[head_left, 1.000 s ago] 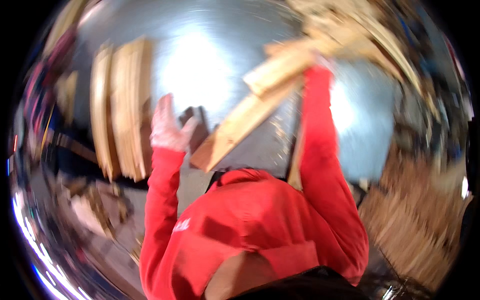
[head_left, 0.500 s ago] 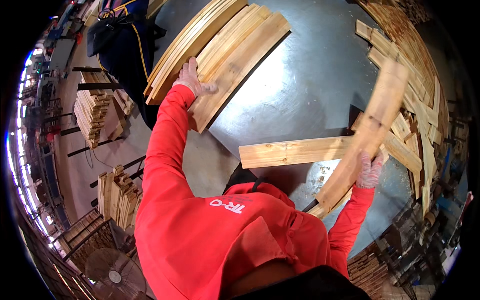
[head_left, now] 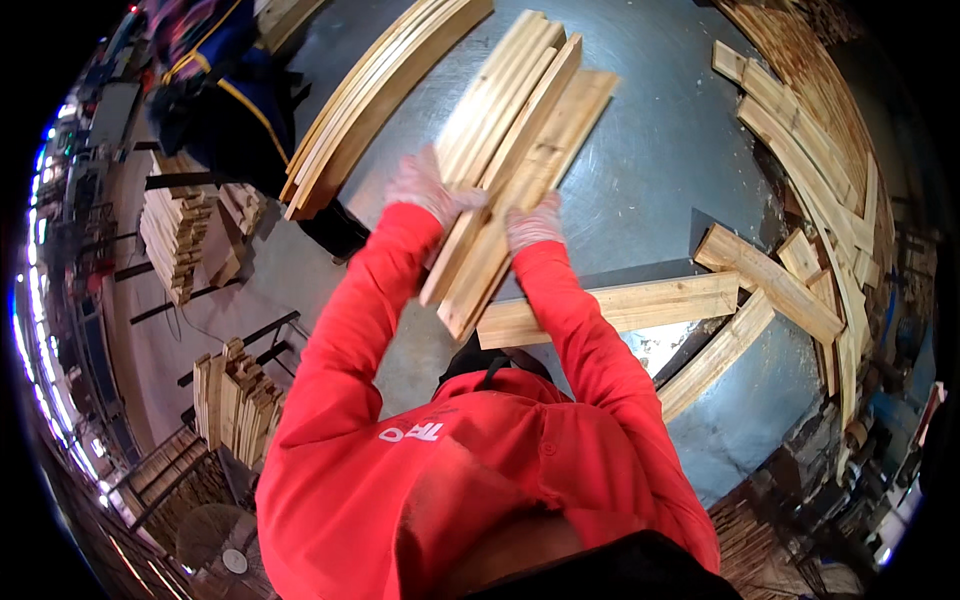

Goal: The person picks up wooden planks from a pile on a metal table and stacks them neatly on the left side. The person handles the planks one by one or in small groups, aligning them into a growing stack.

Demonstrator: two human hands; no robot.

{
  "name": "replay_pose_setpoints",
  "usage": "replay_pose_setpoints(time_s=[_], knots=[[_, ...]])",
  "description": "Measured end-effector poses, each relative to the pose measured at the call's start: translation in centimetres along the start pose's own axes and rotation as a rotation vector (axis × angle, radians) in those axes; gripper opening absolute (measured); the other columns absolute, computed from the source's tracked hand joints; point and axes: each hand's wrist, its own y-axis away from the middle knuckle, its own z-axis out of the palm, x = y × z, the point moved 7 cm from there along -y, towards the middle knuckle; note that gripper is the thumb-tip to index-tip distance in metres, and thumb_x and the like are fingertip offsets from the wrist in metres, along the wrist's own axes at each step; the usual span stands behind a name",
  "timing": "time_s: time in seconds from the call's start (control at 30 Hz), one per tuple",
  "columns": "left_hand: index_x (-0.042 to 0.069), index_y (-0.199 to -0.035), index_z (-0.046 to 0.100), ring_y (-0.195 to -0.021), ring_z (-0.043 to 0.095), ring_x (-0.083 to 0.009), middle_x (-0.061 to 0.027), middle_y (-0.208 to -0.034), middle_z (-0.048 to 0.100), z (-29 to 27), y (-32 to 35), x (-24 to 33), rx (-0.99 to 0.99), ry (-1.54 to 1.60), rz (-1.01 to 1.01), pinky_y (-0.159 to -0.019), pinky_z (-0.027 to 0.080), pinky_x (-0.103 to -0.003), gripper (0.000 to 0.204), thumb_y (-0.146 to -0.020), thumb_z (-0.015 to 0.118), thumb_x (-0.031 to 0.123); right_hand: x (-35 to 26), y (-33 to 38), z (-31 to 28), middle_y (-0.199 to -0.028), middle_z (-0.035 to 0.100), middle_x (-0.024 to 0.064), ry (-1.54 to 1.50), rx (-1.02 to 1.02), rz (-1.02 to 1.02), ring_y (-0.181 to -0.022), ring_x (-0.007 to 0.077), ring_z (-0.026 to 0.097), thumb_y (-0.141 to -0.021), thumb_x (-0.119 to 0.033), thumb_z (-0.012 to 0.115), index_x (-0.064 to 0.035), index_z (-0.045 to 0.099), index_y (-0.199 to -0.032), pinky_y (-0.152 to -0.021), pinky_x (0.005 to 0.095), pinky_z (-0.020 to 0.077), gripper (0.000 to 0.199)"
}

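A bundle of pale wooden boards [head_left: 500, 115] stands between my gloved hands above the grey metal table [head_left: 660, 170]. My left hand [head_left: 428, 187] grips its left side, thumb reaching over the top edges. Against the right side, my right hand [head_left: 536, 222] presses the outermost board [head_left: 565, 135], which leans slightly away from the others. The fingertips under and behind the boards are hidden. A curved stack of boards [head_left: 385, 95] sits to the left, apart from the bundle. Nearer me, a single board [head_left: 640, 304] lies crosswise below my right forearm.
Loose boards [head_left: 770, 283] and thin offcuts [head_left: 850, 250] are heaped along the table's right side. Another person in dark clothing [head_left: 225, 120] is at the far left. Stacked boards on racks [head_left: 178, 230] and a fan [head_left: 225, 550] stand on the floor to the left.
My right hand has swung left from the right side, and the board it held is now at the bundle. My left hand and the bundle have shifted right, away from the curved stack.
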Motion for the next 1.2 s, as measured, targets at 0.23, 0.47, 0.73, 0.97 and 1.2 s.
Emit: replay_pose_setpoints(time_s=[0.23,0.47,0.73,0.97,1.2], knots=[[0.005,-0.148,0.018,-0.118,0.050,-0.0343,-0.0200,-0.128,0.048,1.3,3.7,5.6,0.114,-0.149,0.043,-0.097,0.040,-0.045,0.113,-0.064,0.077,0.053,3.3,0.9,-4.8,-0.107,0.062,0.0220,-0.203,-0.094,-0.073,-0.094,0.0347,0.063,-0.078,-0.026,0.071,0.0022,0.047,-0.121,-0.086,0.0420,0.0498,0.057],[0.004,-0.146,0.022,-0.114,0.052,-0.0372,-0.0228,-0.123,0.050,0.2,4.4,3.8,0.015,-0.222,0.157,-0.099,0.040,-0.046,0.103,-0.066,0.071,0.045,-10.9,-0.5,-24.7,-0.104,0.066,0.0192,0.225,0.034,-0.782,-0.095,0.0325,0.066,-0.087,-0.026,0.063,0.0017,0.047,-0.128,-0.084,0.0382,0.0528,0.052],[0.005,-0.146,0.023,-0.113,0.051,-0.0334,-0.0181,-0.122,0.047,0.4,4.3,3.7,0.129,-0.189,0.219,-0.096,0.039,-0.047,0.102,-0.065,0.071,0.046,-28.0,-2.7,-2.9,-0.117,0.064,0.0041,1.292,-0.311,-1.614,-0.111,0.0247,0.060,-0.069,-0.001,0.071,-0.0181,0.059,-0.120,-0.094,0.0387,0.0484,0.056],[0.002,-0.143,0.026,-0.111,0.052,-0.0355,-0.0211,-0.122,0.048,0.2,3.3,4.3,0.067,-0.135,0.235,-0.095,0.040,-0.047,0.101,-0.063,0.075,0.040,-27.4,-9.5,8.2,-0.105,0.066,0.0035,1.195,-0.195,-1.656,-0.101,0.0248,0.064,-0.081,-0.015,0.058,-0.0205,0.063,-0.106,-0.086,0.0384,0.0502,0.026],[0.001,-0.138,0.029,-0.101,0.054,-0.0392,-0.0251,-0.112,0.050,0.0,3.5,4.5,0.172,-0.171,0.244,-0.089,0.045,-0.047,0.099,-0.059,0.078,0.035,-29.1,-8.7,-5.8,-0.100,0.068,0.0096,1.000,0.087,-1.250,-0.095,0.0290,0.065,-0.077,-0.015,0.061,-0.0141,0.065,-0.102,-0.084,0.0422,0.0516,0.025]])
